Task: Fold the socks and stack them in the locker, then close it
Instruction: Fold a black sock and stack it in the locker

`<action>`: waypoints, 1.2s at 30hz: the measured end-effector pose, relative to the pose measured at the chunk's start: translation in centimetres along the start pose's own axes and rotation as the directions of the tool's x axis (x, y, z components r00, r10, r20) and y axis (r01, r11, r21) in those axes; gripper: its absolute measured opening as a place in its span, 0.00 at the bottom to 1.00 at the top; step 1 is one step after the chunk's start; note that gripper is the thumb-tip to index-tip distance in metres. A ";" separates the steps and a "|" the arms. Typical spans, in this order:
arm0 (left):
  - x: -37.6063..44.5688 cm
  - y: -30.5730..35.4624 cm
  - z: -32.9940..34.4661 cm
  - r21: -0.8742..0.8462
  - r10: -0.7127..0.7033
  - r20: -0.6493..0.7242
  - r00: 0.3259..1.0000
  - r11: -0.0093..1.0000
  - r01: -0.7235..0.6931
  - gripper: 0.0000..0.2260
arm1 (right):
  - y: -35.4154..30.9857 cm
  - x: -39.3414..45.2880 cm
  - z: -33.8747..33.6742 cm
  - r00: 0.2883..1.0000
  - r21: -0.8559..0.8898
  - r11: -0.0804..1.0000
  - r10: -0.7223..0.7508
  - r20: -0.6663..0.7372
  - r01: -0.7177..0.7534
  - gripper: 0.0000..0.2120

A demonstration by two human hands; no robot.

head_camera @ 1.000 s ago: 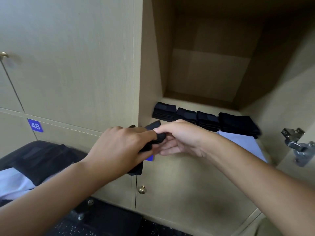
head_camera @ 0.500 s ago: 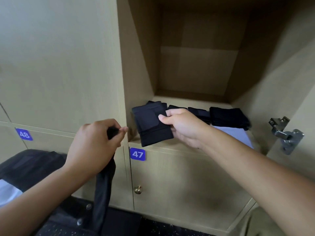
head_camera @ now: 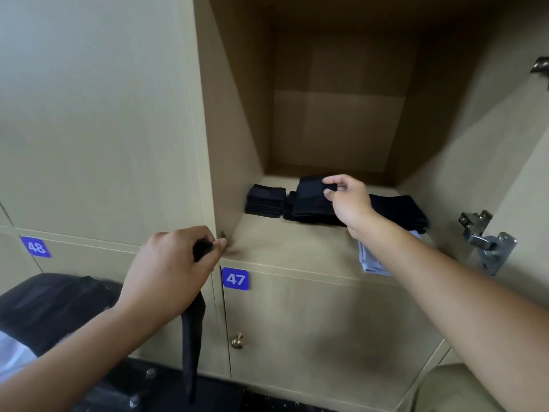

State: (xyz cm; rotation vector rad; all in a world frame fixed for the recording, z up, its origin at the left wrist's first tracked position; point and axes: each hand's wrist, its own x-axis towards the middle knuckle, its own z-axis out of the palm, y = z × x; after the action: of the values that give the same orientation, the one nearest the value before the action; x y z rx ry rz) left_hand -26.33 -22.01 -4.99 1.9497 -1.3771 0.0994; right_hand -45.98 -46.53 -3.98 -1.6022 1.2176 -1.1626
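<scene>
Blue labels [head_camera: 235, 278] read 47 and 48 [head_camera: 36, 247] on locker [head_camera: 297, 242].

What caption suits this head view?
Right hand sets a folded sock in the locker; left hand holds another sock.

Locker mouth: door open, hinge [head_camera: 487, 242] on right edge.
Shelf front [head_camera: 297, 248]: bare, centre frame.
Shelf back: sock stacks [head_camera: 265, 200] in a row, blocking.
Above stacks: open room.
</scene>
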 end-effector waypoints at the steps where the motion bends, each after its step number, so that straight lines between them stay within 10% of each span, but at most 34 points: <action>1: 0.0 0.1 0.1 0.001 0.007 0.004 1.000 1.000 -0.007 0.14 | 0.3 0.7 0.0 1.000 0.013 1.000 0.017 -0.014 -0.017 0.13; 19: 0.0 -1.2 0.4 0.031 0.014 0.026 1.000 0.999 -0.014 0.14 | 2.6 5.7 2.2 0.973 0.113 0.973 0.184 0.142 -0.200 0.17; 26: 0.0 -1.5 0.2 0.050 -0.001 0.018 1.000 0.999 0.000 0.15 | 2.8 6.2 2.5 0.989 -0.154 0.987 0.073 0.127 -0.053 0.17; 30: 0.1 -1.5 0.2 0.055 0.000 0.021 1.000 0.998 -0.002 0.14 | 3.2 5.2 2.5 0.984 -0.530 0.848 0.065 0.165 0.033 0.21; 36: 0.1 -1.9 0.0 0.090 -0.078 0.038 0.996 0.993 0.075 0.15 | 2.5 2.3 2.3 0.967 -0.649 0.725 -0.092 0.238 0.229 0.23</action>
State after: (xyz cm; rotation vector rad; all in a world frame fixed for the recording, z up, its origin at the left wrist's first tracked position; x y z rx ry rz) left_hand -24.70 -21.83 -5.95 2.0865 -1.3433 0.0851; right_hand -44.08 -49.16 -6.46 -2.3420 1.4889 -0.6491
